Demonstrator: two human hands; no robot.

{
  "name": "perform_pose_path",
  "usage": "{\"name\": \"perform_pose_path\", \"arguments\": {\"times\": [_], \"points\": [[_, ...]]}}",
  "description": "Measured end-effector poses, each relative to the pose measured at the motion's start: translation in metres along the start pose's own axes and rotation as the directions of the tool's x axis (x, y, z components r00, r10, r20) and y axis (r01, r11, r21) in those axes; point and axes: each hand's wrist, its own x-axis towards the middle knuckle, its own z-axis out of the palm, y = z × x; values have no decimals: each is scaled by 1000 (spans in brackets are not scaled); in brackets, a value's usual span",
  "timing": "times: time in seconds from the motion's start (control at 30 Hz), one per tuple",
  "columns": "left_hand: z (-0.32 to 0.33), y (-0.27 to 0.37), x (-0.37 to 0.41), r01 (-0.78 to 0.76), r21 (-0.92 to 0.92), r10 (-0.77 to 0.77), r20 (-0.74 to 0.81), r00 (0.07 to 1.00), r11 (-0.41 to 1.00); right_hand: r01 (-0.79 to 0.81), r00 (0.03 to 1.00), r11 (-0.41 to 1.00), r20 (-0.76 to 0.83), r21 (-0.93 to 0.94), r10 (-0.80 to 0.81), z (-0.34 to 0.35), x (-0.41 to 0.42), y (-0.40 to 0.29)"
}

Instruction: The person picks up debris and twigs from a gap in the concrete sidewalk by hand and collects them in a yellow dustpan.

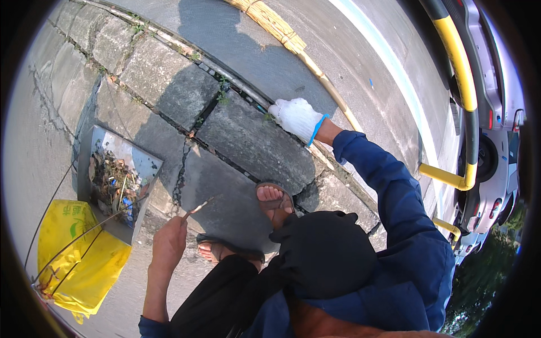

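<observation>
My left hand (169, 241) is bare and grips a thin, worn stick-like tool (198, 209), its narrow tip pointing up over a stone slab (232, 203). On my right hand (296, 118) is a white knitted glove with a blue cuff. Its curled fingers rest at the seam between the slabs and the curb strip, right beside a small green weed (268, 117). Whether those fingers hold the weed is hidden. Other weeds (222, 97) sprout from the slab joints. To the left sits a metal dustpan (141, 154) holding dry leaves and litter (114, 181).
A yellow plastic bag (80, 270) lies against the dustpan, crossed by thin rods. Along the road beyond my right hand lies a long-handled broom (274, 23). A yellow-and-black pipe barrier (460, 67) and parked cars (490, 177) stand at the right. My sandalled feet (274, 200) are on the slabs.
</observation>
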Motion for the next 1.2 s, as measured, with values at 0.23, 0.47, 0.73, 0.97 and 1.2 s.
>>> {"name": "perform_pose_path", "arguments": {"times": [0.23, 0.47, 0.73, 0.97, 1.2], "points": [[3, -32, -51, 234, -81, -239, -54, 969, 969, -123, 982, 977, -119, 172, 145, -52, 25, -23], [48, -12, -58, 247, -419, -254, 40, 966, 874, 474, 731, 840, -649, 263, -209, -54, 152, -182], [40, -25, -86, 376, -456, -462, -90, 882, 807, 255, 966, 861, -158, 440, -206, -24, 151, -215], [69, -38, -82, 320, -767, -548, -49, 835, 556, -250, 908, 922, -259, 294, 329, -63, 135, -58], [50, -35, -58, 280, -701, -490, -114, 864, 656, -274, 959, 957, 110, 99, 263, -99, 156, -56]]}}
